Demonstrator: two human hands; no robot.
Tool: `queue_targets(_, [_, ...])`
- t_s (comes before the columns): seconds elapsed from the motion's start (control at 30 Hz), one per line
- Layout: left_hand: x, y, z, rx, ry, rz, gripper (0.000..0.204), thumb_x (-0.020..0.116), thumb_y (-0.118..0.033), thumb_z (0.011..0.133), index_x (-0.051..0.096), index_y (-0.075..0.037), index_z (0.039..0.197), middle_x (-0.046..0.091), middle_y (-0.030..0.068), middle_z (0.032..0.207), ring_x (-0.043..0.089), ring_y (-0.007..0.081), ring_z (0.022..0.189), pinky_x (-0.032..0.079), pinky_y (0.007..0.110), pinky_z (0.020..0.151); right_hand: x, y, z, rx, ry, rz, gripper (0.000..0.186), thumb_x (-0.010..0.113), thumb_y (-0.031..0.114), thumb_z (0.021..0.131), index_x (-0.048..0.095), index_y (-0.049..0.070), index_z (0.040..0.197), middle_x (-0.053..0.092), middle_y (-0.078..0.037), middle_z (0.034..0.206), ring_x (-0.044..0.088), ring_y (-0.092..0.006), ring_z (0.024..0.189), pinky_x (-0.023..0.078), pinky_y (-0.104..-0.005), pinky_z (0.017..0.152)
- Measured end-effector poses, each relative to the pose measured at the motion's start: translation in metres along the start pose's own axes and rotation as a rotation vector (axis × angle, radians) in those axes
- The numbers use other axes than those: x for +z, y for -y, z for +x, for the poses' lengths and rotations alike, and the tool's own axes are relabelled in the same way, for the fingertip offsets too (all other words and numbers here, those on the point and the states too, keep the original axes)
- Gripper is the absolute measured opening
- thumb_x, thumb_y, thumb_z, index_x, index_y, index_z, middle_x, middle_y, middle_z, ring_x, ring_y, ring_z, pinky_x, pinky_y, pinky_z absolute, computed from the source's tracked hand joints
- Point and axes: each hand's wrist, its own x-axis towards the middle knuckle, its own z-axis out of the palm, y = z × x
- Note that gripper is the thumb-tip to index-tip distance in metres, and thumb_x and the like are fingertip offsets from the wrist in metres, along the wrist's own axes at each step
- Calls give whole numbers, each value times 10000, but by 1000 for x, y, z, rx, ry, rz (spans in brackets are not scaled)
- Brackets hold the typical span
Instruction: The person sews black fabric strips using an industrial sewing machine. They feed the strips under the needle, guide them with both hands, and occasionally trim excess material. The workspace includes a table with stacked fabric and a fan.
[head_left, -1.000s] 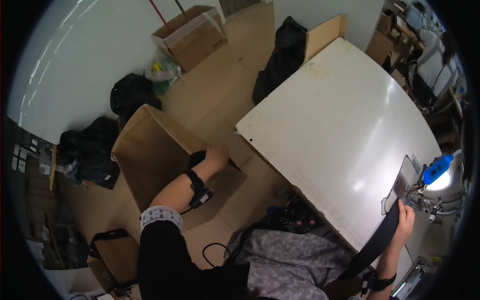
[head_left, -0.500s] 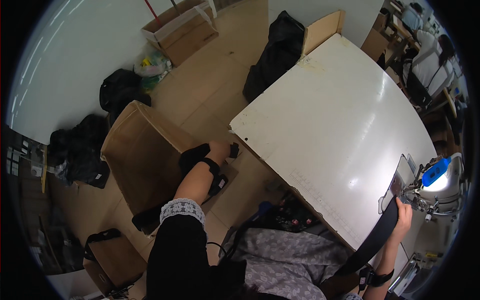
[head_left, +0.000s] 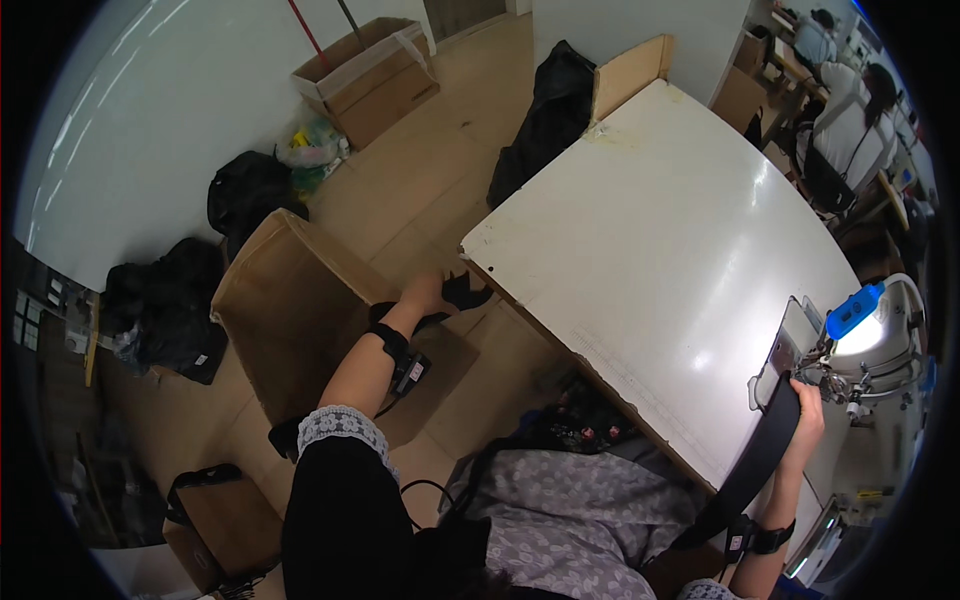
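Strap (head_left: 752, 465) clamped in right hand (head_left: 804, 424), dark band (head_left: 466, 292) clasped by left hand (head_left: 424, 292) (cardboard box (head_left: 290, 310) alongside)

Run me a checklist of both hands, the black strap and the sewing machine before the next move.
1. Right hand on the black strap near the sewing machine: ok.
2. Left hand gripping black material at the cardboard box: ok.
3. Work light lit: ok.
4. Whole strap on the white table: not ok, it runs off the near edge.
5. Strap's exact position within the machine: cannot tell, too small.
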Motion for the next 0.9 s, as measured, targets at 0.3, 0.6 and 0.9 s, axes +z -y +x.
queue_targets(0.3, [9, -6, 1, -252, 101, 115, 411, 836, -222, 743, 704, -58, 1096, 674, 201, 1183, 657, 320, 1110, 541, 449, 938, 0, 2, 0, 8, -19, 20, 254, 606, 42, 811, 676, -16, 1048, 665, -143, 974, 669, -303, 929, 513, -350, 839])
queue_targets(0.6, [3, 24, 16, -11, -797, -638, 232, 695, -204, 943, 581, -48, 1071, 660, 157, 996, 655, 268, 921, 530, 415, 802, 2, 2, 5, 10, -3, 37, 243, 607, 45, 811, 660, -23, 1038, 649, -136, 948, 660, -280, 898, 506, -334, 821])
queue_targets(0.9, [-108, -142, -157, 555, -558, -1216, 177, 573, -142, 1030, 471, -29, 1120, 712, 150, 944, 700, 183, 778, 586, 315, 671, -6, 152, -19, 373, 689, 1056, 79, 625, -17, 822, 689, 5, 863, 663, -134, 1185, 607, -121, 826, 479, -252, 743])
